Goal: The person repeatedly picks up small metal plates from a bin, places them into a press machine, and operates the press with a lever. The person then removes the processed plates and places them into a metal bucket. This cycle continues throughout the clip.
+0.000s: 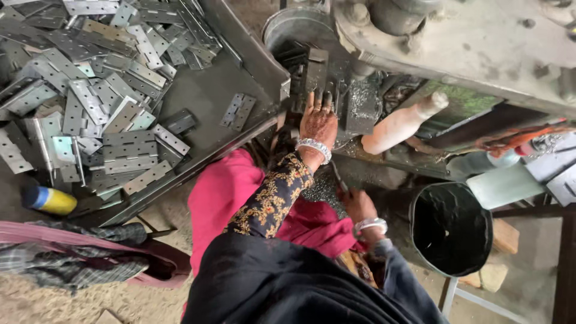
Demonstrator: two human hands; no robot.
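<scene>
Head view, looking straight down. Left hand reaches forward to the machine bed, fingers flat and spread on a dark metal block at the press; grip loose, nothing closed in it that shows. White bangles at that wrist, patterned sleeve behind. Right hand sits low by the lap, near the bed's front edge, fingers curled under; a thin dark piece seems to stick up from it, but whether the grip has hold of it cannot be told. Metal shavings lie on the bed and just below the left wrist. Left of the hands, a slanted steel tray carries a large heap of flat hinges; two hinges lie alone on the bare lower part, near the raised rim. The tray's corner comes close to the left hand, leaving a narrow gap between rim and machine. A pale lever handle juts out just right of the left hand. A black bucket stands well right of the right hand, open room between. A yellow and blue bottle lies under the tray's lower edge, beside folded cloth. Pink garment covers the lap.
</scene>
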